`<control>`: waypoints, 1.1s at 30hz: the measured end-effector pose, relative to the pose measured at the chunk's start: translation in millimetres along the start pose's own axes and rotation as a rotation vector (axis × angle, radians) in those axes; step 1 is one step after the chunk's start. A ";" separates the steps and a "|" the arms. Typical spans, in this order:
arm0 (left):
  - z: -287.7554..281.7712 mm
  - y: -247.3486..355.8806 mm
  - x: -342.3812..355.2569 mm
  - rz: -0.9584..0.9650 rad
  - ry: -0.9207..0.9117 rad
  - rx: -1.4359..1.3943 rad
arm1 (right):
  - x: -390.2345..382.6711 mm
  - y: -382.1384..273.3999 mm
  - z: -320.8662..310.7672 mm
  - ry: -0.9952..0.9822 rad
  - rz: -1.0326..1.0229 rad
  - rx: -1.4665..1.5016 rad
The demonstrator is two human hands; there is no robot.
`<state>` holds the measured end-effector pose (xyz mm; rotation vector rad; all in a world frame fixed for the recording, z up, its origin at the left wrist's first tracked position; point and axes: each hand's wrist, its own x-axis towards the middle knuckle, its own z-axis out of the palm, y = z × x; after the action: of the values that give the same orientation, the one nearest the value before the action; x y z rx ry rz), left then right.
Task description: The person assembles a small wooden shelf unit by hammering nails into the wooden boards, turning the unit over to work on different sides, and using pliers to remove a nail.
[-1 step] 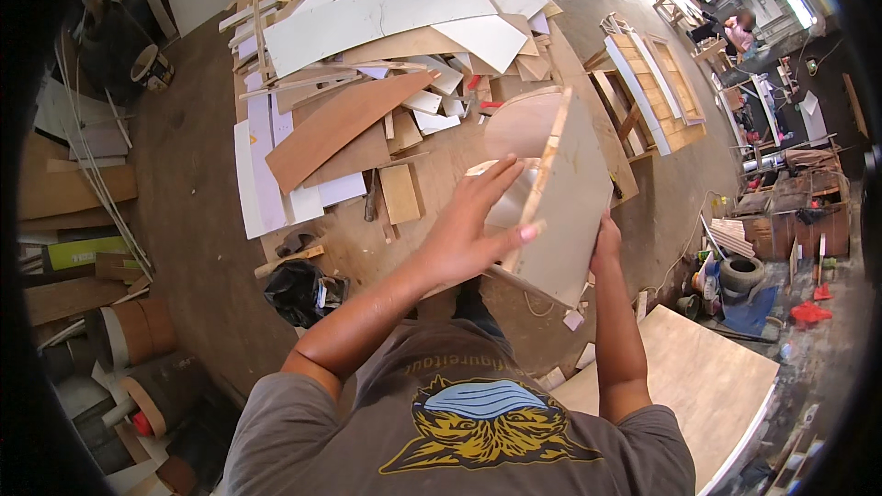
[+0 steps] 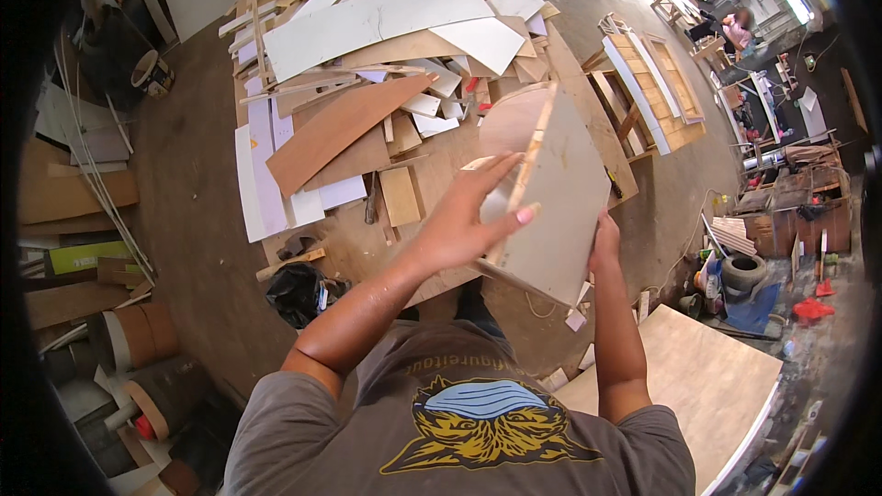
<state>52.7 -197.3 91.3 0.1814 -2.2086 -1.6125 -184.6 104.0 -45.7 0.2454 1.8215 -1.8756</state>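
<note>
In front of me a wooden panel piece (image 2: 562, 193) stands tilted over the table's near edge. Its outer face is flat and pale grey, and a raw wood strip runs along its left edge. Behind that edge shows a curved pale part (image 2: 511, 124). My left hand (image 2: 469, 220) straddles the strip edge, fingers on the inner side and thumb across the edge. At the panel's right edge my right hand (image 2: 604, 243) grips it, most of its fingers hidden behind the panel. Beyond lies a red-handled tool (image 2: 480, 96), partly covered.
A worktable (image 2: 413, 253) carries a heap of offcuts, with a long white board (image 2: 381, 23) on top. A black bag (image 2: 303, 294) is by its near left corner. At lower right is a plywood sheet (image 2: 680, 386); slatted wooden frames (image 2: 657, 87) stand right. Someone (image 2: 737, 28) sits far off.
The panel piece has shifted slightly left, and its top edge leans a little further left. My left hand has moved left with it; my right hand stays at the right edge.
</note>
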 end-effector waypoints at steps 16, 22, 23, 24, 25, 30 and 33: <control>-91.6 -51.1 11.1 -0.396 0.056 -0.295 | -36.6 -42.2 54.8 -0.215 -0.069 -0.312; -118.8 -53.2 12.1 -0.478 0.079 -0.184 | -28.0 -44.7 64.6 -0.459 -0.133 -0.291; -123.0 -58.0 10.1 -0.502 0.099 -0.162 | -26.2 -44.1 67.4 -0.508 -0.156 -0.303; -128.4 -65.5 7.7 -0.504 0.103 -0.155 | -25.1 -43.8 70.8 -0.515 -0.154 -0.298; -134.2 -74.1 5.4 -0.541 0.110 -0.148 | -25.8 -45.8 75.6 -0.517 -0.151 -0.318; -147.3 -89.7 8.3 -0.612 0.131 -0.112 | -12.6 -37.5 89.8 -0.542 -0.160 -0.295; -153.2 -93.1 13.5 -0.634 0.112 -0.082 | 0.1 -29.5 99.1 -0.540 -0.281 -0.367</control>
<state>88.2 -367.7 46.6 1.0058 -2.1075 -1.9325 -177.1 6.7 -11.5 -0.6143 1.8190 -1.5268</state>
